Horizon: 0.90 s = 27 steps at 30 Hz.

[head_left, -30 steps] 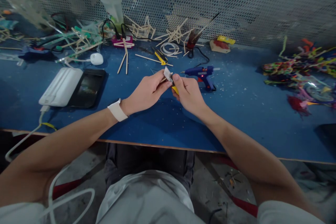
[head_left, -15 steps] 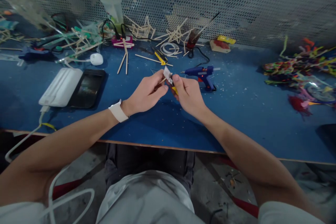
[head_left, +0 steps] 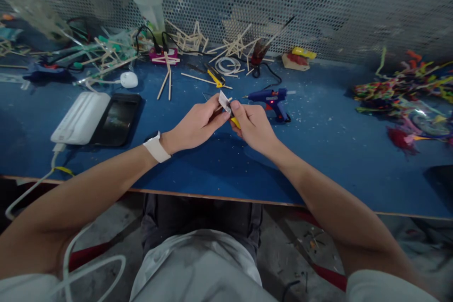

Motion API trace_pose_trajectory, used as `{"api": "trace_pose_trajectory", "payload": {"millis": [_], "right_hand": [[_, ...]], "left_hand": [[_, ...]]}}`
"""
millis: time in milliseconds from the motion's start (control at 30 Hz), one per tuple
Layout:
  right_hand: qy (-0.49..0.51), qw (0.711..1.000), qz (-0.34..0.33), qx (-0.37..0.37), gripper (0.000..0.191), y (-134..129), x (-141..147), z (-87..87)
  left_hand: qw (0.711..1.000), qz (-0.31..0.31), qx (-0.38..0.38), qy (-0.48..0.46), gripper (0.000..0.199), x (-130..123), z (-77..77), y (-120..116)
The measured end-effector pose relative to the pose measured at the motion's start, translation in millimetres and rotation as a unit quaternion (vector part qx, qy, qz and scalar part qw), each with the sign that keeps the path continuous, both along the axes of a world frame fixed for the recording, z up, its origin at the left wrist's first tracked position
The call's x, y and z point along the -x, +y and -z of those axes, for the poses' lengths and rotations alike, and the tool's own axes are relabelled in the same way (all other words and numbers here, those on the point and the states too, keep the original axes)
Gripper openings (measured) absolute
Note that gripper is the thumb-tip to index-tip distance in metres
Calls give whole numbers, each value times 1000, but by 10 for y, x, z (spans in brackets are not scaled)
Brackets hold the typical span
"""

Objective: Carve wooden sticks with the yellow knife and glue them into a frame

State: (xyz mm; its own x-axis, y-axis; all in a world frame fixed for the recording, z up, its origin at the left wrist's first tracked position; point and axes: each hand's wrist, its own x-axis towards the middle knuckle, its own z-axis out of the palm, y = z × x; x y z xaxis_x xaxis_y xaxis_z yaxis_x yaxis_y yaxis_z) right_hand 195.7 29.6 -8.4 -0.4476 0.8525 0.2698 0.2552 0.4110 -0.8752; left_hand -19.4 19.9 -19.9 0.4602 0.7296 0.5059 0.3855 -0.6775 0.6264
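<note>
My right hand (head_left: 255, 125) is closed around a box cutter with a yellow and black handle (head_left: 235, 122). The cutter's wide, pale blade (head_left: 224, 101) points up and to the left, towards the fingers of my left hand. My left hand (head_left: 200, 125) is closed too, pinching a thin wooden stick (head_left: 230, 99) that shows only as a short tip by the blade. Most of the stick is hidden by fingers and blade. Both hands meet above the blue table, left of a blue glue gun (head_left: 272, 98) lying on its side.
Behind the hands lie another yellow cutter (head_left: 215, 77), a coil of clear tubing (head_left: 227, 66) and stick frames (head_left: 189, 37). A white power bank (head_left: 82, 117) and a phone (head_left: 117, 119) lie left. Colourful pipe cleaners (head_left: 403, 87) are heaped right. A perforated metal panel (head_left: 329, 19) stands behind.
The cutter blade has tilted and shifted slightly left against the stick. My left thumb has moved a little nearer to the cutter. Both hands keep their grip.
</note>
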Motion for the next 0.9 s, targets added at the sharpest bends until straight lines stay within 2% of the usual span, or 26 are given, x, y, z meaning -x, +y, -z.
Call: {"api": "trace_pose_trajectory", "payload": {"millis": [300, 533, 667, 900], "right_hand": [[21, 999, 14, 31, 83, -35, 27, -2], [2, 1000, 11, -5, 82, -19, 8, -30], [-1, 1000, -1, 5, 81, 10, -4, -7], [7, 999, 5, 39, 84, -20, 12, -14]], "left_hand": [[999, -33, -12, -8, 43, -44, 1, -32], [1000, -11, -18, -8, 41, -28, 20, -10], [1000, 0, -10, -7, 42, -31, 21, 10], [1000, -20, -10, -14, 42, -56, -4, -19]]}}
